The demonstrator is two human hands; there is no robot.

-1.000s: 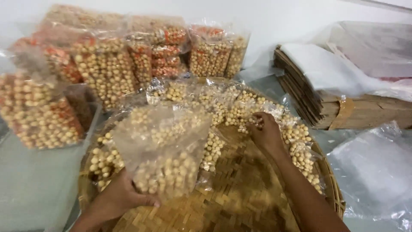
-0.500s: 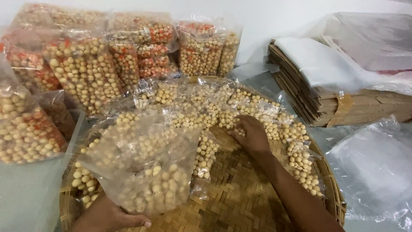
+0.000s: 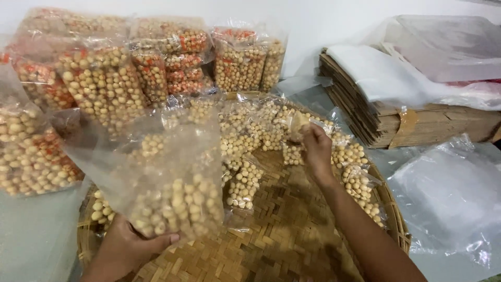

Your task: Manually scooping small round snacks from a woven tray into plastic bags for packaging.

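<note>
Left hand (image 3: 125, 245) cups the bottom of a clear plastic bag (image 3: 167, 177) part-filled with pale round snack balls, fingers closed under the load, bag raised over the near-left edge of the woven bamboo tray (image 3: 282, 240). Right hand (image 3: 315, 146) is pinched shut on a small clear packet of the same balls (image 3: 298, 122), lifted just above the heap of small packets (image 3: 250, 136) lying across the tray. Big bag looks light but floppy and slick, contents shifting and probably crushable; best held from underneath or by the empty film at the top. Sealed filled bags (image 3: 104, 83) stacked behind the tray, flattened cardboard (image 3: 417, 125) to the right, loose plastic sheet (image 3: 449, 198) beside it.
</note>
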